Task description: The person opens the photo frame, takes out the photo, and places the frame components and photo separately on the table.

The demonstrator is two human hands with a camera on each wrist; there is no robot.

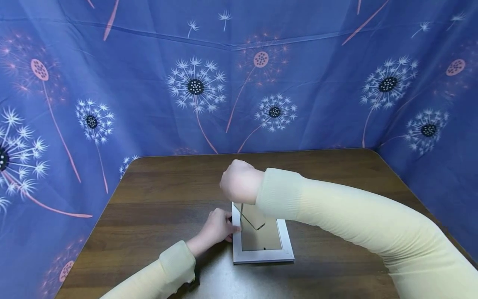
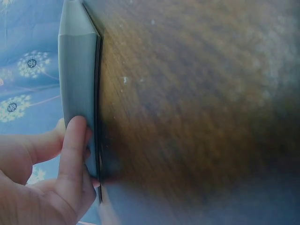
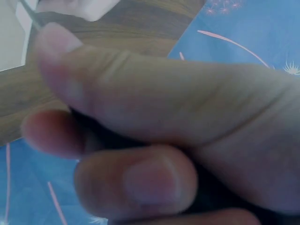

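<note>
A white picture frame point(image 1: 261, 256) lies on the table with its brown backing board point(image 1: 257, 241) facing up. My left hand point(image 1: 216, 226) grips its left edge, the thumb on the rim; the left wrist view shows fingers point(image 2: 74, 145) against the frame's side point(image 2: 78, 75). Above the frame's far end, my right hand point(image 1: 240, 181) is curled round a screwdriver-like tool with a dark handle point(image 3: 103, 131) and a thin metal shaft point(image 3: 30, 11). Its tip cannot be made out. A thin bent, wire-like line point(image 1: 257, 229) crosses the board. My right hand and sleeve hide the frame's far part.
The frame rests on a brown wooden table point(image 1: 168, 199) with rounded far corners. Blue cloth point(image 1: 149, 83) printed with dandelions hangs behind the table and along both sides. A small dark tab point(image 1: 264, 248) shows at the backing's near edge.
</note>
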